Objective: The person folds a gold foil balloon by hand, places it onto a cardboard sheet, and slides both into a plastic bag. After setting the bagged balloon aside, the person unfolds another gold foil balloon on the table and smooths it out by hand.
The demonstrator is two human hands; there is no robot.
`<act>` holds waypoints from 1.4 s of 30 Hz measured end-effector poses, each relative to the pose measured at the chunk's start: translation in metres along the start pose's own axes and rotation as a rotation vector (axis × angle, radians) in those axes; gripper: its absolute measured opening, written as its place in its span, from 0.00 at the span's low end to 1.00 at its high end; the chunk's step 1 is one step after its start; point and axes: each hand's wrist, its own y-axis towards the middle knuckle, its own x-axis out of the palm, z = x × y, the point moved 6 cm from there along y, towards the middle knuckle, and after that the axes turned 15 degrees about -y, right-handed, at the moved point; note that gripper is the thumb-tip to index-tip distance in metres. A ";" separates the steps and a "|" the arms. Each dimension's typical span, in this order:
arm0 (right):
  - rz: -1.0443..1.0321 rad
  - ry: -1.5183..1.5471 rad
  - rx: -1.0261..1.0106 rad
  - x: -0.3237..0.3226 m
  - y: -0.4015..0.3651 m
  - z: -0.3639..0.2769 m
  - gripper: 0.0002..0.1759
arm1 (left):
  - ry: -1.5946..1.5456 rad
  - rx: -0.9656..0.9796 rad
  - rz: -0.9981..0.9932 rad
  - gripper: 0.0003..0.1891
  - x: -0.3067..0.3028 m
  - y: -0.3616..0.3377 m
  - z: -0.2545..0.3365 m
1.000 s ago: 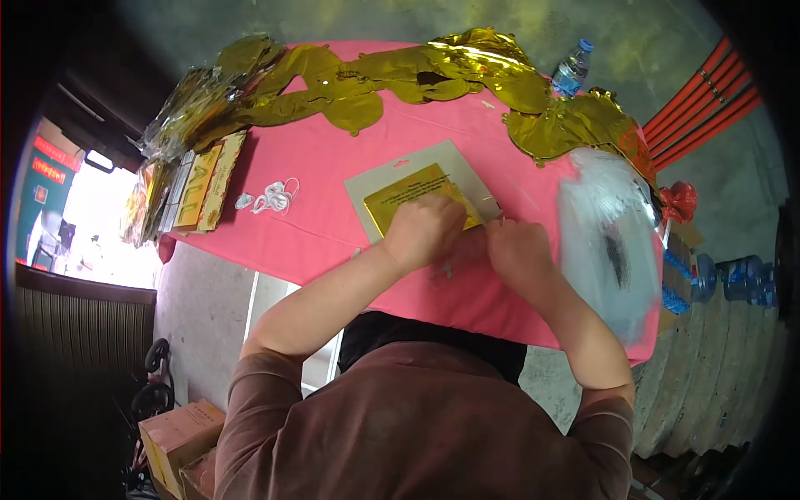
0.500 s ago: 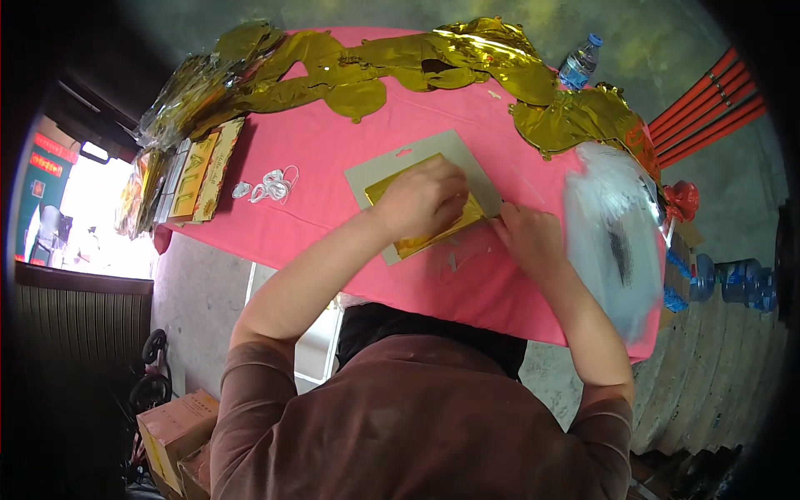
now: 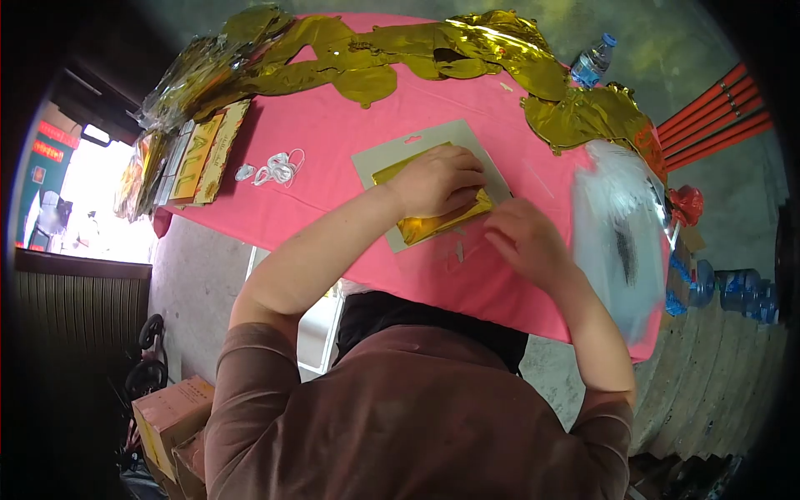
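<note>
A flat piece of folded gold foil [image 3: 423, 231] lies on a grey card [image 3: 458, 134] with a hang slot in its top edge. My left hand [image 3: 442, 179] rests over the foil, its fingers bent down against it, hiding much of it; the fingertips are partly out of sight. Just off the card's right corner is my right hand [image 3: 529, 242], thumb and forefinger apart, with nothing visible between them. Near the card's lower edge lies a small clear plastic scrap [image 3: 457, 253].
Gold foil balloons [image 3: 367, 83] line the far edge of the pink-covered table [image 3: 325, 142]. White string [image 3: 279, 168] and printed packs [image 3: 204, 158] lie left. Clear plastic bags [image 3: 617, 242] fill the right side; a water bottle [image 3: 594, 61] stands at the back right.
My right hand has come away from the card's right corner, its fingers parting. My left hand has shifted slightly right and flattened lower over the gold foil.
</note>
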 end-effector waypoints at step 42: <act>-0.154 0.063 -0.227 0.047 0.025 -0.081 0.10 | 0.038 -0.342 -0.184 0.26 -0.034 -0.086 0.033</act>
